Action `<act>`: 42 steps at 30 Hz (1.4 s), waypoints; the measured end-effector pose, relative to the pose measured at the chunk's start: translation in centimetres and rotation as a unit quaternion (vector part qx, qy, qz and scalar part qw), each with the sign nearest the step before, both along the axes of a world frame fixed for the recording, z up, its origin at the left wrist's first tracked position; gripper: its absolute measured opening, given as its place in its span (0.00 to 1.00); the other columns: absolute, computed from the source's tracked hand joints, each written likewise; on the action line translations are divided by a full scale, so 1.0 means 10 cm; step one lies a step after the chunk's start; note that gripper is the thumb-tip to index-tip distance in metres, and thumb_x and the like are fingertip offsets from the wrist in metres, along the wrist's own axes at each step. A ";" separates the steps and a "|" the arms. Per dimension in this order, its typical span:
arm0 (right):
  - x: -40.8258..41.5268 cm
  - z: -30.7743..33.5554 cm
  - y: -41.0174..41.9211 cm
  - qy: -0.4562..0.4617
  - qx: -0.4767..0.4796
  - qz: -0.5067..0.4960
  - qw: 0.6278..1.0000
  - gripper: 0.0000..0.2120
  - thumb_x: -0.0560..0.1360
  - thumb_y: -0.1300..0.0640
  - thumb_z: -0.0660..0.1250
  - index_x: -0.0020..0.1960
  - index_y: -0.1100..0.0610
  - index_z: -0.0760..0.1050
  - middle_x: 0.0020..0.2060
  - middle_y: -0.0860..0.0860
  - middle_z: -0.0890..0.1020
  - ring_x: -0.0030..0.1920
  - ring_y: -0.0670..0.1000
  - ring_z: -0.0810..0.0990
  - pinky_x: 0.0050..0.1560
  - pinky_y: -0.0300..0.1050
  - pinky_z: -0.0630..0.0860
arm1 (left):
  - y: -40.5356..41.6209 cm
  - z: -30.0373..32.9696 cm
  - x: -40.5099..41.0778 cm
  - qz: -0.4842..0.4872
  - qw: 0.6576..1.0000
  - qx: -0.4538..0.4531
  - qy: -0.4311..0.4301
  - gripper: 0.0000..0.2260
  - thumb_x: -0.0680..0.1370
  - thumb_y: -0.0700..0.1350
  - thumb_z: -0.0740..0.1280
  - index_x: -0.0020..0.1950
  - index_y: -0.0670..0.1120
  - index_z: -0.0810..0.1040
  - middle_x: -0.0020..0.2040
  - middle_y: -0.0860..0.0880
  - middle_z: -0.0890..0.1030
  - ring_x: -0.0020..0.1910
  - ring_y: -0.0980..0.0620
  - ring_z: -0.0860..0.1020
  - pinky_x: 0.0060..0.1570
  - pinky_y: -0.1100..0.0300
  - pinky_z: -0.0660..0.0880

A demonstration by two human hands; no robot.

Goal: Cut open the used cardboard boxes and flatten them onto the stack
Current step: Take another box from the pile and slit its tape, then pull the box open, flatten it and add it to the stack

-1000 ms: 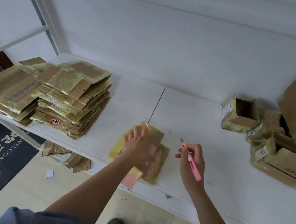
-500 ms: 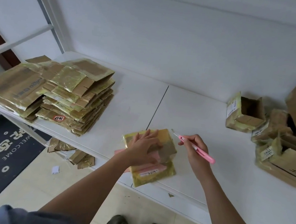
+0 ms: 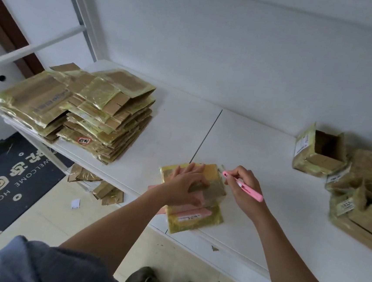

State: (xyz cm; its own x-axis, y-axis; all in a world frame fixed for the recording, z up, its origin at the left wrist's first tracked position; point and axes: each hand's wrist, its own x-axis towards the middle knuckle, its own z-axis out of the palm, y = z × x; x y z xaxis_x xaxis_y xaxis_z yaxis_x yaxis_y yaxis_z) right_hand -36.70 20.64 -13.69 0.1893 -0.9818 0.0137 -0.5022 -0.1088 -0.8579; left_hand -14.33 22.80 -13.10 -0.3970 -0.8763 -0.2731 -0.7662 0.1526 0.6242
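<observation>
Pink cutter (image 3: 244,187) in right hand (image 3: 243,188) — tip toward box (image 3: 207,188), up-left

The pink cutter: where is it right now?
In the head view the pink cutter is gripped in the right hand, at the right edge of the small taped box that the left hand presses on the white table.

Small box (image 3: 208,186), brown card with shiny yellow tape and pink label, lies under flat left hand (image 3: 185,186). Pink cutter (image 3: 243,186) gripped in right hand (image 3: 244,189), tip at box corner. Tall flat stack (image 3: 81,110) far left of left hand. Open boxes (image 3: 322,151) well right of right hand.
</observation>
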 end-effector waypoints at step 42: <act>-0.57 -0.20 0.34 0.435 0.123 -0.087 0.888 0.27 0.78 0.60 0.63 0.75 0.49 0.63 0.63 0.53 0.74 0.64 0.55 0.69 0.61 0.48 0.72 | -0.13 0.13 -0.05 0.287 0.957 0.004 -0.041 0.17 0.80 0.57 0.59 0.69 0.61 0.70 0.71 0.48 0.58 0.67 0.43 0.68 0.68 0.47 0.64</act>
State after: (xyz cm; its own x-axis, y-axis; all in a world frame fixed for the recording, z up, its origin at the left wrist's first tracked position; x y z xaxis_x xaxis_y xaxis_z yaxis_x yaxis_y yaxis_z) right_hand -42.37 24.01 -15.73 -0.1320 -0.9505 -0.2812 -0.9771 0.1725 -0.1245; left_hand -14.82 21.54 -11.75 0.1723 -0.9411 -0.2909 -0.7688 -0.3131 0.5576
